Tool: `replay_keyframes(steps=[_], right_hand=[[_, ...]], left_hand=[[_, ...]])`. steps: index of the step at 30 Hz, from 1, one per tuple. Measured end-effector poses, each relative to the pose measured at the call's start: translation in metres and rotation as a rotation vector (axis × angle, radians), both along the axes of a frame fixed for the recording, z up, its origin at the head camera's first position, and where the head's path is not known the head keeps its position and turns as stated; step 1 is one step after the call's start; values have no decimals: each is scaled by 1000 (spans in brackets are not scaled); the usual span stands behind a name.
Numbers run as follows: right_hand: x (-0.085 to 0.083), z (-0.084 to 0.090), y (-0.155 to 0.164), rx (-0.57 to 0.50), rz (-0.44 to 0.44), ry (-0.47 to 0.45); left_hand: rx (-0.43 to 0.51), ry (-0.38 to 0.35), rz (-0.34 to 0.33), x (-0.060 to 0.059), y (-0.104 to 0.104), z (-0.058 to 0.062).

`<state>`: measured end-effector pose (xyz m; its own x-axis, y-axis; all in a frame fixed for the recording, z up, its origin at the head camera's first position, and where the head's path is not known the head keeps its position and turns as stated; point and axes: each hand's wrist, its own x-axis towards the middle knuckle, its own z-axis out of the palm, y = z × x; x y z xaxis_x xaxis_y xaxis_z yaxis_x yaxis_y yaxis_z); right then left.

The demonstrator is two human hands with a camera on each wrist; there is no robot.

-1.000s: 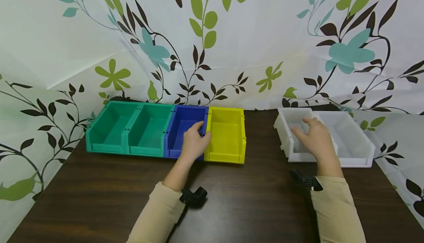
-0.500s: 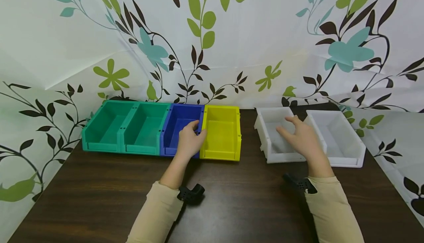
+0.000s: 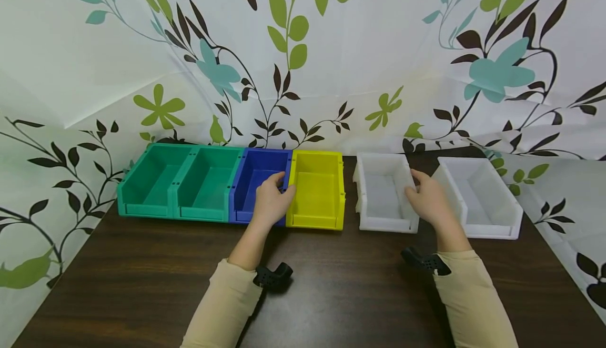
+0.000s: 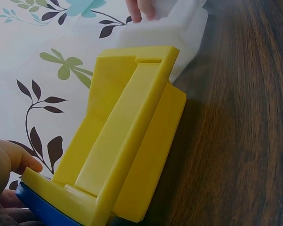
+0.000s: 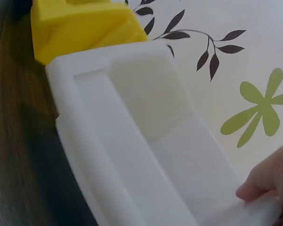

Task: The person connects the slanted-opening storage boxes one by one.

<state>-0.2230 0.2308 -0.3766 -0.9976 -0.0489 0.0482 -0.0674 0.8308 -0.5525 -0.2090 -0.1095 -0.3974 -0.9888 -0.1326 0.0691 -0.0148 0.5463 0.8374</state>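
Observation:
In the head view my left hand (image 3: 272,201) grips the shared wall between the blue bin (image 3: 246,206) and the yellow bin (image 3: 315,192). The left wrist view shows its thumb and fingers around that yellow-and-blue edge (image 4: 56,200). My right hand (image 3: 432,200) pinches the right wall of a white bin (image 3: 380,195), which stands just right of the yellow bin with a narrow gap. That pinch on the white wall also appears in the right wrist view, at the lower right. A second white bin (image 3: 485,192) sits apart, to the right of my right hand.
Two green bins (image 3: 158,179) adjoin the blue bin on its left. A leaf-patterned cloth (image 3: 331,74) hangs behind the row, close to the bins' backs. The dark wooden table (image 3: 350,285) extends in front of them.
My right hand has moved one white bin left, away from the other white bin and nearer the yellow bin; its fingers now close on the bin's right wall. The left hand keeps its hold.

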Motion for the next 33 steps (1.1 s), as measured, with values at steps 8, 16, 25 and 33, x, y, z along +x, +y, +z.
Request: replay_keyframes(steps=[8,16,25,33], right_hand=[[0,1,-7,-99,3,86],[6,11,-11,-268,-44,146],[11,18,-16,-282,-43,177],[11,19,-17,-298,-80,195]], left_hand=[[3,-20,-22,0,-2,-1],[-8,-24,-34,-1,-3,-1],[-7,-20,-35,-1,-4,-3],[-13,-14,-26,-1,-3,-3]])
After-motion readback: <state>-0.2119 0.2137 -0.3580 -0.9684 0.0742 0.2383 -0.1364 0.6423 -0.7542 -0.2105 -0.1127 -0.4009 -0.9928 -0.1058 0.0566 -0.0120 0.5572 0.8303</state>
